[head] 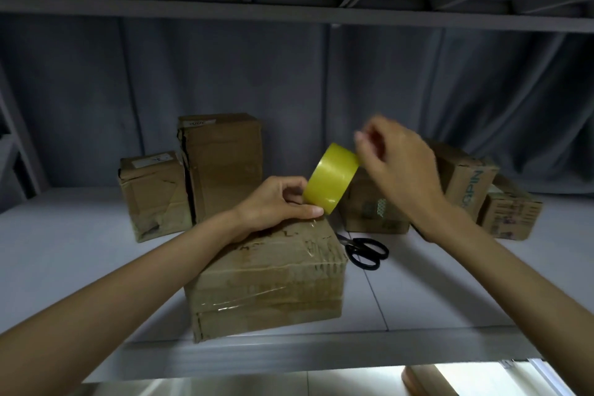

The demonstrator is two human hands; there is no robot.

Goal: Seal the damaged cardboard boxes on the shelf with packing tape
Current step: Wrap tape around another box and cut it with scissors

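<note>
Tape (pixel 331 178), a yellow roll standing on edge above the front box (pixel 270 280), is pinched at its lower rim by the left hand (pixel 279 202), while the right hand (pixel 395 164), fingertips together, picks at its upper edge.

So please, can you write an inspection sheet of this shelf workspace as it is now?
Surface: pale grey shelf board, lit dimly.
Job's things: yellow roll of packing tape above the front brown cardboard box; five more worn cardboard boxes behind.
Clutter: black-handled scissors lying right of the front box.
Grippers: left hand grips the roll; right hand at the roll's upper edge, blurred.
Cables: nothing seen.
Surroundings: grey fabric backdrop, metal shelf above.
</note>
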